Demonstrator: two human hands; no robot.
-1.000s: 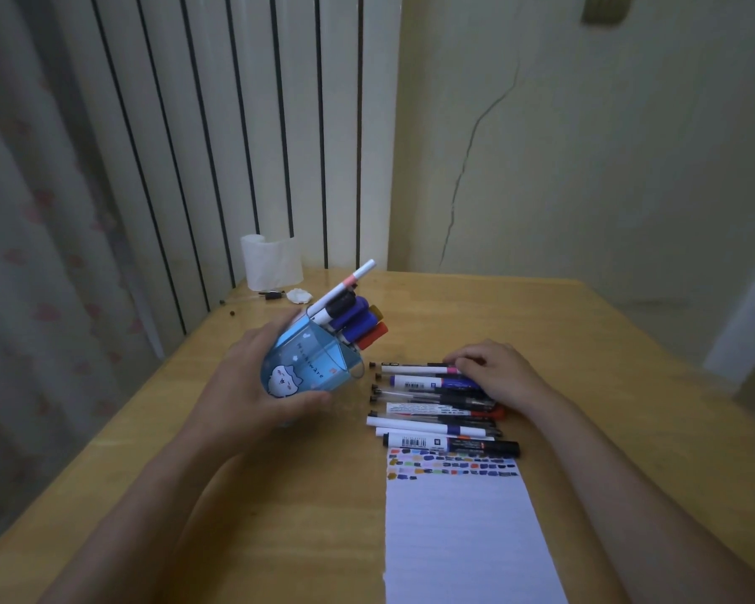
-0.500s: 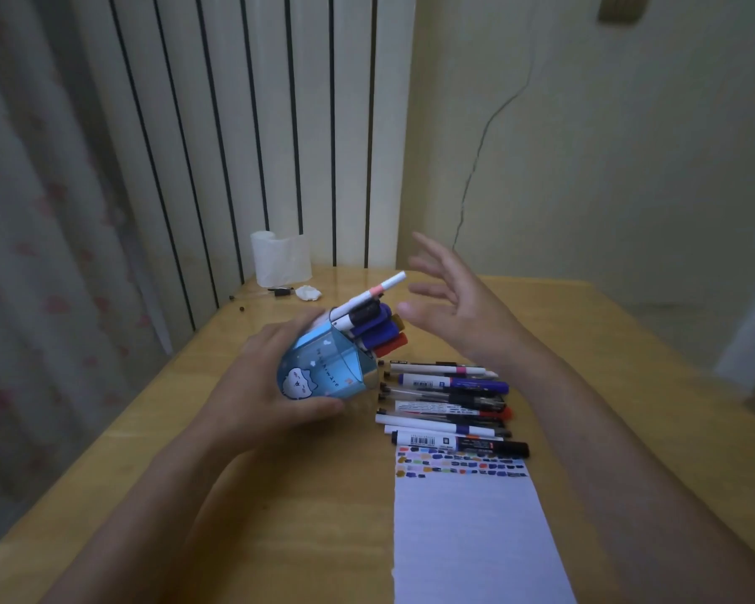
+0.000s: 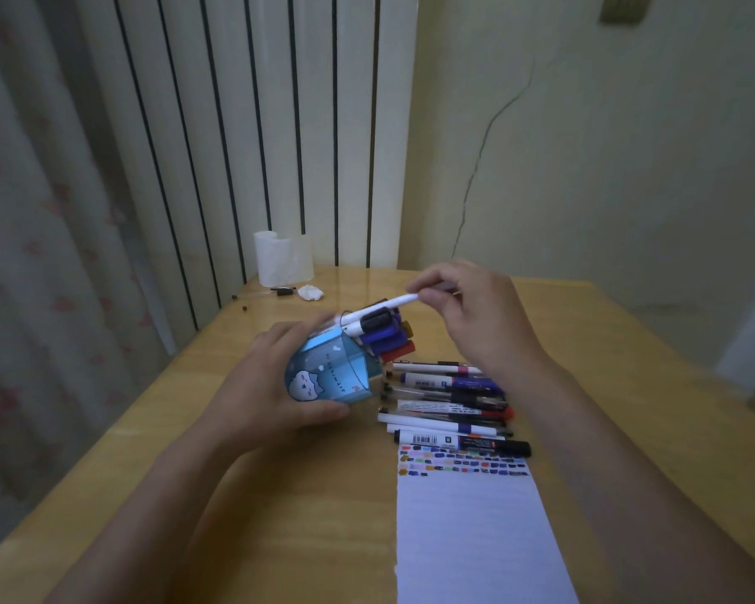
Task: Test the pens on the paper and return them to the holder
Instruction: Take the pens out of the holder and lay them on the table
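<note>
A: Since half a second ago the right hand [image 3: 476, 318] has crossed from open air above the row of pens [image 3: 447, 405] to the holder [image 3: 330, 372]; its fingers [image 3: 430, 296] now pinch the far end of the white pen [image 3: 380, 308], narrow around the barrel.

B: And the left hand [image 3: 275, 385]?

A: Curled around the blue holder as before, keeping it tipped so its mouth faces right, toward the other hand. White pen lies topmost among the markers in the mouth, near end inside, far end in the pinch.

B: How should this step be done well?

A: Probably by moving the pen along its own axis, holder held steady, so neighbouring markers are not dragged out. Whether the pen is going in or coming out cannot be told.

B: Outward from there?

A: Row of pens lies on the counter [image 3: 280, 516] just below the right wrist, touching one another. Paper [image 3: 471, 538] begins beside the nearest pen, with bands of coloured test marks along its top edge. A white roll [image 3: 282, 263] stands at the far corner.
</note>
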